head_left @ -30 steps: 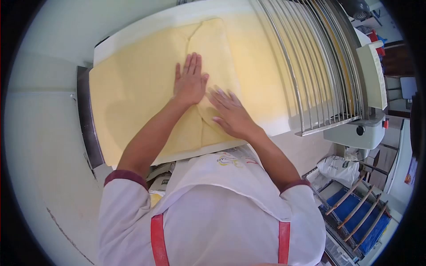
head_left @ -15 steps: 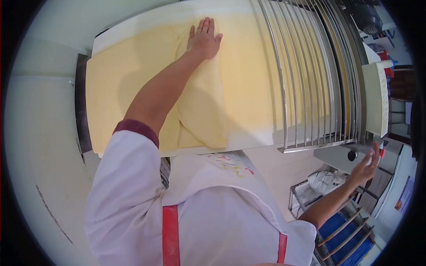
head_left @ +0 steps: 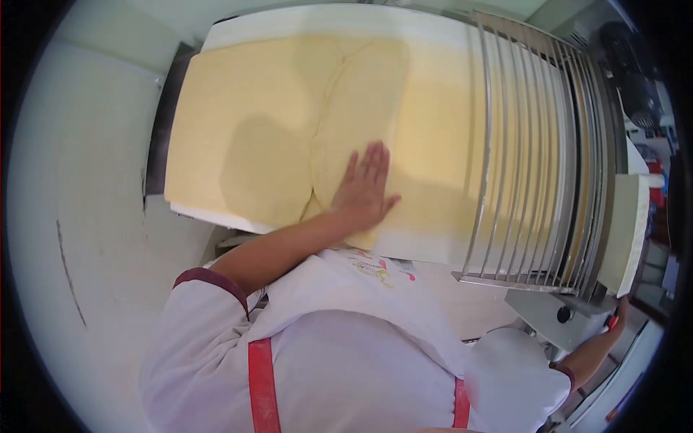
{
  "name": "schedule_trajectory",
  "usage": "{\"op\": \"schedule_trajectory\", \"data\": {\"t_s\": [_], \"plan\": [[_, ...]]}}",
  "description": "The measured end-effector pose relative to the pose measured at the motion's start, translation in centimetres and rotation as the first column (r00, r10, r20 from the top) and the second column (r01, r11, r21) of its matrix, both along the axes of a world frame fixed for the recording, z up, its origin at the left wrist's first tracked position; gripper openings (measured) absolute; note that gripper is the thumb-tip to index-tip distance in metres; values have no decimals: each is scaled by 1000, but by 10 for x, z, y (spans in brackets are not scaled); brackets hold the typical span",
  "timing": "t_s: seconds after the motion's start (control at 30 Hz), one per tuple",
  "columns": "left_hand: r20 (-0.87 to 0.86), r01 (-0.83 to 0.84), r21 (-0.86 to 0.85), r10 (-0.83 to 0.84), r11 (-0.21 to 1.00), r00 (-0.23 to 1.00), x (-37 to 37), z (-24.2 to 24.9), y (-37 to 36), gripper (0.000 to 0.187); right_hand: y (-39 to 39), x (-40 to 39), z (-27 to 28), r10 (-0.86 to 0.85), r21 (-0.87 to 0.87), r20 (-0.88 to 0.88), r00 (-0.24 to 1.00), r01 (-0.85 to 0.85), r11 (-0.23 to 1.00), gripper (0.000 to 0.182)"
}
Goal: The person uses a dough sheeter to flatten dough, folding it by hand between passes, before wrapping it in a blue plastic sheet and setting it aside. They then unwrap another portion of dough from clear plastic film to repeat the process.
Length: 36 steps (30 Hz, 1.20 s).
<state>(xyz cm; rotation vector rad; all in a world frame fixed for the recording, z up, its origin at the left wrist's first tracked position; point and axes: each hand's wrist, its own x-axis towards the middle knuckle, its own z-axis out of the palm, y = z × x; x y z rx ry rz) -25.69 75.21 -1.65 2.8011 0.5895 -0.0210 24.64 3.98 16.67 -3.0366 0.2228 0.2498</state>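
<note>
My left hand (head_left: 366, 189) lies flat, the fingers (head_left: 373, 162) stretched straight and slightly fanned, gripping nothing, the palm pressed down on the dough sheet (head_left: 289, 123) near the lower middle of the frame. The dough is pale yellow, smooth and matte, rolled thin and wide. It is folded: one flap comes in from the left, another from the right, and they meet in a curved seam that runs from the upper middle of the frame down to just left of my hand. My palm sits on the right flap, near its lower edge.

The sheet rests on a white conveyor belt (head_left: 303, 18), whose bare strip shows along the top of the frame. To the right, a grid of steel guard bars (head_left: 534, 159) stands over the belt, and the dough reaches in under it.

My right hand (head_left: 615, 317) is far off at the lower right edge of the frame, at the side of the machine housing (head_left: 556, 317) beside a red control; whether those fingers are spread or closed I cannot tell.
</note>
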Motion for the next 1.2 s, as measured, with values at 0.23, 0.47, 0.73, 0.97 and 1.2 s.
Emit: {"op": "schedule_trajectory", "data": {"t_s": [0.23, 0.47, 0.73, 0.97, 1.2], "plan": [[132, 148, -29, -143, 989, 981, -60, -18, 36, 73, 12, 10, -7, -99, -48, -64, 993, 96, 994, 45], [45, -330, 190, 328, 925, 944, -78, -20, 161, 70, 13, -15, -5, 20, -93, 156, 988, -5, 996, 44], [26, -314, 123, 313, 942, 949, -17, -14, 107, 71, 56, -105, -9, 234, -242, 576, 784, -110, 964, 44], [53, -96, 7, 96, 995, 994, -75, -20, 173, 71, 104, -155, -49, 322, -304, 718, 617, -138, 943, 43], [53, -309, 348, 311, 885, 949, -192, -37, 450, 62, 166, -250, -45, 343, -354, 777, 528, -84, 932, 43]]}}
